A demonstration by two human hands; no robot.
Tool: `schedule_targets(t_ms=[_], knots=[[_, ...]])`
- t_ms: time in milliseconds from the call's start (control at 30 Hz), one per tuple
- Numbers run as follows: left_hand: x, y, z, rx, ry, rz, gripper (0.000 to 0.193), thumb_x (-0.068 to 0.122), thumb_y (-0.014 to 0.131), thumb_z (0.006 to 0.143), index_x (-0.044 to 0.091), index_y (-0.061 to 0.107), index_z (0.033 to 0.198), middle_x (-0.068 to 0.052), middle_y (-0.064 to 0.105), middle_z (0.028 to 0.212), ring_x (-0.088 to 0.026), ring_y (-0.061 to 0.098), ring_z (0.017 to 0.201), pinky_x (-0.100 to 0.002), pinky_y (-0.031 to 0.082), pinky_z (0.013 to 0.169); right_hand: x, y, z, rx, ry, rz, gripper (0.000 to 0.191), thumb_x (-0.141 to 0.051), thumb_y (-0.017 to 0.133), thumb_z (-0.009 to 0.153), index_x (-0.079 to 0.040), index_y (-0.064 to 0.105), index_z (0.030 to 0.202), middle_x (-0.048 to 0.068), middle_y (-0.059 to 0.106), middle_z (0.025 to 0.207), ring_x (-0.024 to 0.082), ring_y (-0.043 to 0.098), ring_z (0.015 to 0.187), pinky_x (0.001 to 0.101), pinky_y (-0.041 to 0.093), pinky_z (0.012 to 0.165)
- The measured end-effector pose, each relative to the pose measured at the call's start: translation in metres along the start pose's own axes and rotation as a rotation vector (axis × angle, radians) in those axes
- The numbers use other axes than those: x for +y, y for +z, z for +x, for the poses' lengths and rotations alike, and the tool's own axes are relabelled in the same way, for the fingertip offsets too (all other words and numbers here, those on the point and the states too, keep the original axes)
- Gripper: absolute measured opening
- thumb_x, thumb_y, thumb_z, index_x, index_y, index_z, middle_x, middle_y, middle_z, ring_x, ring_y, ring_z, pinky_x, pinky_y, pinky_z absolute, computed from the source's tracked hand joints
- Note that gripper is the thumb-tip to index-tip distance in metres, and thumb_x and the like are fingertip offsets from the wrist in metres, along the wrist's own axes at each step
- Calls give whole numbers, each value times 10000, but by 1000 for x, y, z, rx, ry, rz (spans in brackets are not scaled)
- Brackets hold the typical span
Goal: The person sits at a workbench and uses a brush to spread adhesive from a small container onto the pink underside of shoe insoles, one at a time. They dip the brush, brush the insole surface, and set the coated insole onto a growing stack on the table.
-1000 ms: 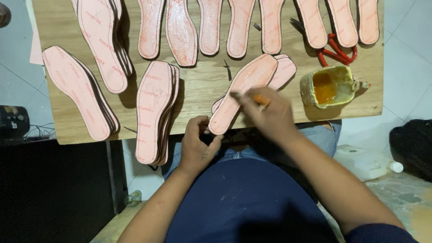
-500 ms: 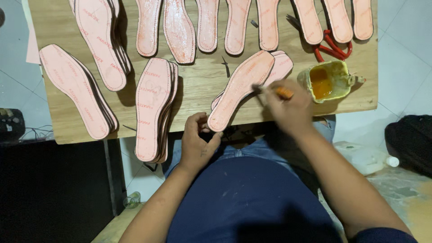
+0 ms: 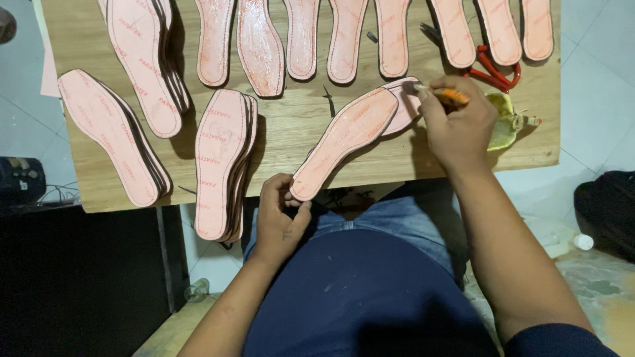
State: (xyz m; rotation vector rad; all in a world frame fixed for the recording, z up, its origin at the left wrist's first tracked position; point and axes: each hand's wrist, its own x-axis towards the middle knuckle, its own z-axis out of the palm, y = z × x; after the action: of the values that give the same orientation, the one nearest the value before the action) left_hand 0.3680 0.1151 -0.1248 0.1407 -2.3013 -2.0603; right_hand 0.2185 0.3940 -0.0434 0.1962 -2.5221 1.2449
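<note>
A pink shoe insole [image 3: 347,139] lies slanted across the front of the wooden board [image 3: 291,129], its heel end over the near edge. My left hand [image 3: 279,218] pinches that heel end. My right hand [image 3: 458,125] grips an orange-handled brush [image 3: 444,94], its bristle tip near the insole's toe and over a second insole [image 3: 405,106] beneath it. A yellow glue pot [image 3: 506,119] sits just right of my right hand, partly hidden by it.
Stacks of pink insoles [image 3: 221,162] lie at the left and middle of the board, with single glossy insoles [image 3: 261,46] in a row along the far side. Red-handled scissors [image 3: 489,69] rest at the back right. A black bag [image 3: 608,208] sits on the floor at right.
My right hand has moved with the brush from the insole's middle up to its toe, toward the glue pot. My left hand keeps its hold on the heel.
</note>
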Motion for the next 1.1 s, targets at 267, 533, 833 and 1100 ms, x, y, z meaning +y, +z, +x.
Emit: schedule_targets(t_ms=[267, 533, 833, 1100], knots=[[2, -4, 0, -13, -143, -171, 593, -32, 669, 875, -11, 400, 1403, -159, 582, 1322, -182, 641, 1150, -295, 560, 933, -10, 0, -2, 18, -202, -96, 116, -43, 783, 1065, 21, 690, 1090, 121, 711, 1019, 165, 687, 923, 289, 550, 837], [2, -10, 0, -48, -185, -479, 572, -86, 529, 904, -43, 334, 1440, -162, 502, 1397, -233, 575, 1289, -352, 525, 1070, -50, 11, -61, -403, -127, 142, 172, -34, 747, 915, -22, 683, 1075, 114, 698, 1077, 229, 700, 952, 310, 549, 844], [16, -14, 12, 53, -518, -715, 458, 56, 535, 966, -26, 436, 1405, -156, 674, 1250, -228, 677, 1105, -365, 572, 947, -77, 11, -80, -633, -91, 393, 189, -2, 726, 870, 4, 675, 1051, 117, 715, 1064, 219, 713, 987, 312, 556, 887], [49, -24, 25, 37, -610, -895, 408, 67, 584, 941, 14, 516, 1340, -132, 652, 1232, -229, 659, 1097, -397, 563, 941, -62, -40, -73, -266, 235, 835, 157, 37, 661, 968, 18, 636, 1122, 205, 684, 1125, 284, 695, 997, 413, 584, 929]])
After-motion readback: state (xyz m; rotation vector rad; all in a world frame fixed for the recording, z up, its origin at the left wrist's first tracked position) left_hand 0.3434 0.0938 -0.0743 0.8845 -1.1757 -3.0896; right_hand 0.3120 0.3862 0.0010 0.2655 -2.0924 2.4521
